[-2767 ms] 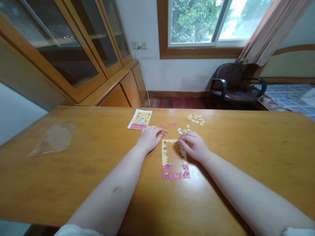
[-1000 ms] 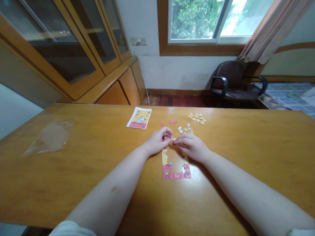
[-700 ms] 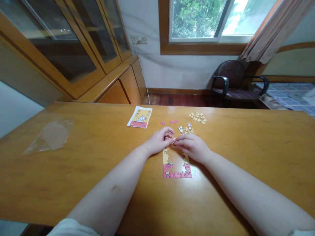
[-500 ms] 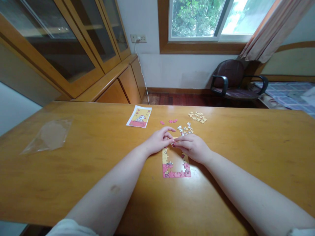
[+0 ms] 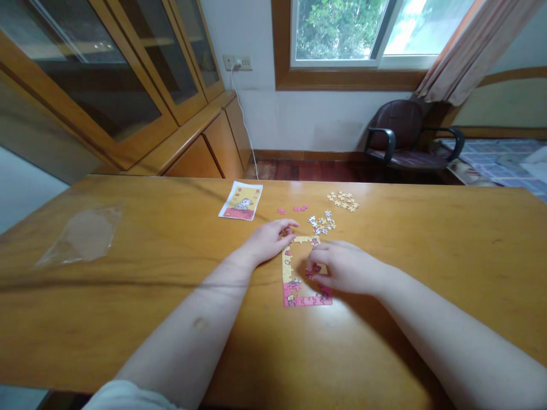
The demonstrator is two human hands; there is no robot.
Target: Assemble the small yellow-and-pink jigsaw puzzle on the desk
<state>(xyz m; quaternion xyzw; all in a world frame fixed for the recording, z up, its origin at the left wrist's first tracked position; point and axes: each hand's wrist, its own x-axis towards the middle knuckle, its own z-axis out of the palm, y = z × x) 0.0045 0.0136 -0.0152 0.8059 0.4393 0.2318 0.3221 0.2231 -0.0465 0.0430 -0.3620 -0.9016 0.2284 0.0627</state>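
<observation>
A partly joined jigsaw puzzle point(image 5: 301, 301) lies before me, a frame of yellow and pink pieces around bare wood. My left hand point(image 5: 270, 240) rests at its upper left corner, fingers loosely bent and apart, with nothing seen in them. Over the puzzle's right side, my right hand point(image 5: 339, 265) pinches a small dark pink puzzle piece point(image 5: 309, 274) above the open middle. The hand covers part of the right border. Just beyond the top edge lie loose white puzzle pieces point(image 5: 323, 223).
Farther back are a few pink pieces point(image 5: 299, 208) and a heap of yellow pieces point(image 5: 343, 200). A picture card point(image 5: 241, 201) lies to their left. A clear plastic bag point(image 5: 83, 234) is on the table's point(image 5: 171, 239) left side. Beyond stand a cabinet point(image 5: 196, 159) and an armchair point(image 5: 397, 136).
My right hand has moved from the puzzle's top edge down and right, with a piece at its fingertips. My left hand has shifted slightly left, and the two hands are now apart.
</observation>
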